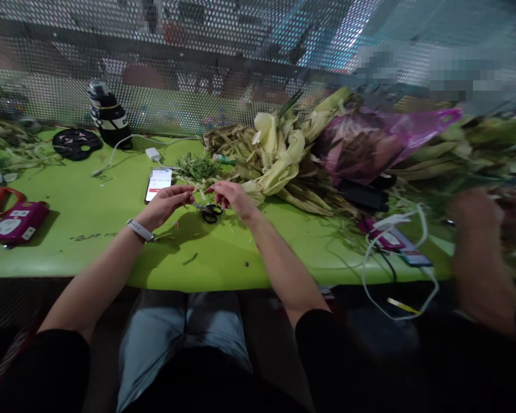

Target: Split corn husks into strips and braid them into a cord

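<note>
My left hand [168,202], with a pale band on its wrist, is closed in a pinch; whatever the fingertips hold is too small to make out. Facing it, my right hand [233,198] has its fingers curled and pressed together, and their contents cannot be made out either. Black-handled scissors [211,214] lie on the green table [107,201] just below both hands. Behind my fingers sits a small heap of green shredded strips [198,166]. A phone [158,182] with a lit screen lies beside my left hand.
Dry corn husks [279,166] and a purple plastic bag [370,143] fill the back right. A black bottle [109,117], black mask [76,143] and purple case [18,222] stand left. White cable [425,223] hangs over the front edge near another person's hands [477,215].
</note>
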The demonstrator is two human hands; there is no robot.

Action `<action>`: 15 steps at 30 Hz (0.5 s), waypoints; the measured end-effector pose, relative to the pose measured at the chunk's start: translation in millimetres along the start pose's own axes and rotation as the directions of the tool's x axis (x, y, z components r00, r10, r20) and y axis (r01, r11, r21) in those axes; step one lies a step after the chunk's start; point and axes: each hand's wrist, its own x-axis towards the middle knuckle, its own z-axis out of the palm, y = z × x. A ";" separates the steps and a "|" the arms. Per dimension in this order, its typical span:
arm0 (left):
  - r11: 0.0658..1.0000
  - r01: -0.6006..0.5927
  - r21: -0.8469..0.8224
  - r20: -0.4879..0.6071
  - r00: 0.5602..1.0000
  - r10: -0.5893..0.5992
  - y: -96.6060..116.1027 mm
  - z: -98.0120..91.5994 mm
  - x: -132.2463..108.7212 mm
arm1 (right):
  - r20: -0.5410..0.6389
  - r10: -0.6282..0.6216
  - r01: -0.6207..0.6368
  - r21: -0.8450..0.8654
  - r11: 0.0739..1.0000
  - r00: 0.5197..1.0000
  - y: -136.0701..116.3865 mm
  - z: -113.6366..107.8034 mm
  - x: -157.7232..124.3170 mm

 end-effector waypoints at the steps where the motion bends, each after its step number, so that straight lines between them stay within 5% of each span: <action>1: 1.000 0.016 0.018 0.025 1.000 -0.016 -0.9 0.1 -0.6 | -0.002 -0.007 0.007 0.040 0.999 1.000 -0.1 3.6 -0.1; 7: 0.990 0.004 0.144 0.102 0.995 -0.019 0.3 3.8 -3.1 | -0.126 -0.048 0.066 0.147 0.987 0.991 10.5 19.6 5.3; 15: 0.841 -0.224 0.492 0.148 0.974 0.173 -1.8 9.9 -4.1 | -0.147 0.001 0.022 0.152 0.988 0.989 15.0 20.8 8.2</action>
